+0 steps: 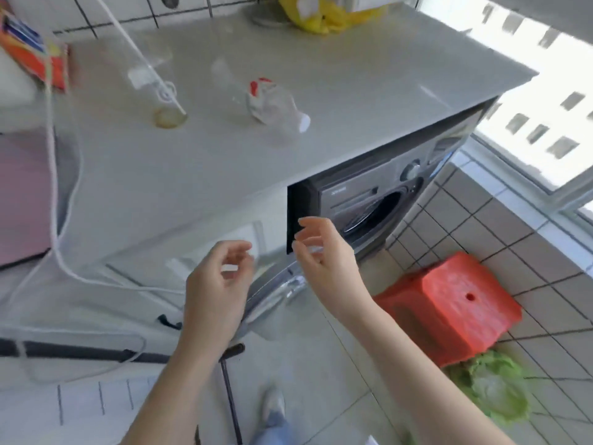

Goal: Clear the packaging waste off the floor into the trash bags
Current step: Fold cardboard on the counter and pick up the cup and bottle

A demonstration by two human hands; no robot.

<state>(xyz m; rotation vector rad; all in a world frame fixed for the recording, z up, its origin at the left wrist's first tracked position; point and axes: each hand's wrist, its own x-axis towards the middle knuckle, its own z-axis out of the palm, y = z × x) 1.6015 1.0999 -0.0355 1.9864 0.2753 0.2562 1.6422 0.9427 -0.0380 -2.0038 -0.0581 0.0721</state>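
Two hands are being held in front of the counter (321,149): the left hand (215,297) and the right hand (327,261), each with fingers loosely curled and apart, nothing being gripped. Two clear plastic bottles are lying on the counter: one crumpled bottle (272,106) with a red-white label, one upright-tilted bottle (157,91). One red stool (449,306) and one green cabbage (494,390) are sitting on the tiled floor (337,364).
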